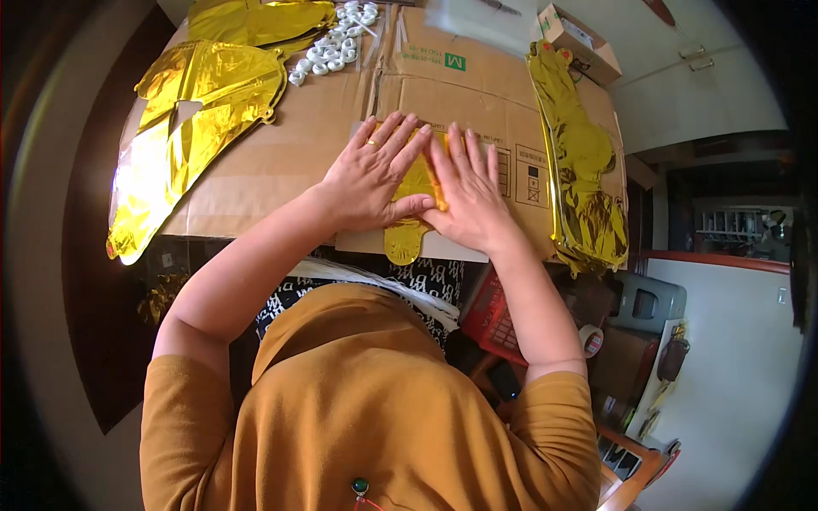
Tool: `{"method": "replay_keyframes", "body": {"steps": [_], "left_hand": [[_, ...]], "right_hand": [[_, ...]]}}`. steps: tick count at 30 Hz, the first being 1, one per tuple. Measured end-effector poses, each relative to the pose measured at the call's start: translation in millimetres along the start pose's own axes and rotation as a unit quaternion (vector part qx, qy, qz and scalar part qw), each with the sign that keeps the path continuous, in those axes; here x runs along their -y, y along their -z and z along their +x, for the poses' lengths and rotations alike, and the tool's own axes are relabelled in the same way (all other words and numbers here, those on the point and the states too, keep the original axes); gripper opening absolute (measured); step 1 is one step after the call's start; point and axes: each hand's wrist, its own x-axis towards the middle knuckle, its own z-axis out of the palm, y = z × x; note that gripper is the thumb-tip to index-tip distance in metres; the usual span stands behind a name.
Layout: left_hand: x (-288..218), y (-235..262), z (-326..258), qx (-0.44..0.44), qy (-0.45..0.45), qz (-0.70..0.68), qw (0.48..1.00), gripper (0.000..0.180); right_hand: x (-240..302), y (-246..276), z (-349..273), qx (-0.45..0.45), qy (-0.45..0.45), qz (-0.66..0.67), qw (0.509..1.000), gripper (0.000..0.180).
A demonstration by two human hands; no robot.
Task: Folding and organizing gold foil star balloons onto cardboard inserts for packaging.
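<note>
Both of my hands lie flat, side by side, on a gold foil balloon (404, 244) at the near edge of the cardboard-covered table (477, 94). My left hand (372, 175) has its fingers stretched toward the far side, with a ring on one of them. Close beside it, my right hand (467, 189) presses down with fingers extended and slightly spread. The left thumb reaches across to the right hand. Much of the flat balloon is hidden beneath the palms; its rounded lower end shows below them, and a strip of foil shows between the hands.
Flat gold foil balloons (204, 94) lie at the left, and a pile of gold foil balloons (584, 162) at the right edge. Small white rounded pieces (336, 43) are heaped at the back. A small open carton (579, 43) stands far right. White strands (375, 283) cross my lap.
</note>
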Motion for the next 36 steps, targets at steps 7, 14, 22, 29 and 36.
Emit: {"method": "replay_keyframes", "body": {"steps": [7,14,22,29,36], "left_hand": [[0,1,1,0.023,0.006,0.016,1.000,0.097],[1,3,0,0.022,-0.003,0.016,1.000,0.094],[1,3,2,0.022,-0.004,0.010,1.000,0.096],[3,-1,-3,-0.016,-0.002,-0.030,0.999,0.099],[-12,19,10,-0.034,-0.002,0.017,0.999,0.095]], "right_hand": [[-20,43,-70,-0.198,-0.041,0.083,0.976,0.049],[-7,47,-92,-0.235,-0.088,0.171,0.953,0.026],[-2,13,12,-0.104,-0.033,0.053,0.993,0.068],[-5,-6,7,-0.017,-0.021,-0.054,0.998,0.082],[-7,-8,5,-0.026,-0.011,-0.064,0.998,0.084]]}}
